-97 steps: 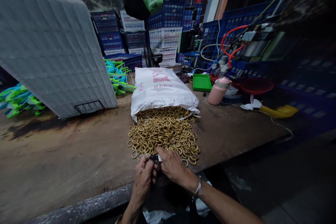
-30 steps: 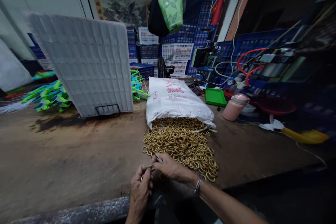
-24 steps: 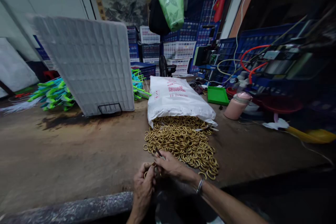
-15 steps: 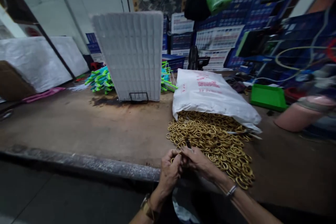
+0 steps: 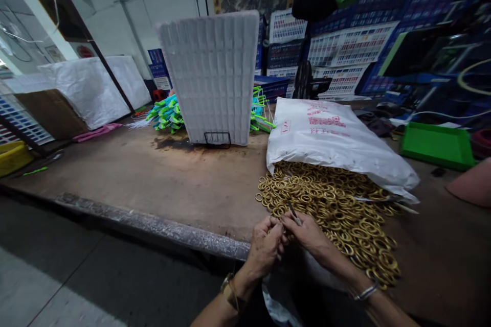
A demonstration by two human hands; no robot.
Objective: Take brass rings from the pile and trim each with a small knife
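Close together at the table's front edge, my left hand (image 5: 265,246) and my right hand (image 5: 307,234) meet at the fingertips. My left fingers are pinched on a gold-coloured ring, mostly hidden by them. A thin, dark, pointed tool (image 5: 294,214) sticks up out of my closed right hand; its lower part is covered. Just beyond and to the right spreads a heap of gold-coloured rings (image 5: 330,199). They spill from the mouth of a white sack (image 5: 307,138) with red print, lying on its side.
A white ribbed panel (image 5: 215,76) stands upright in a wire holder on the brown table (image 5: 153,179). Bright green and blue plastic pieces (image 5: 169,115) lie behind it. To the right sits a green tray (image 5: 437,145). Crates (image 5: 345,48) are stacked at the back.
The view has turned left, so everything sits further right, and a yellow tub shows at the left edge. My hands stay together at the table's edge; the pointed tool shows more clearly.
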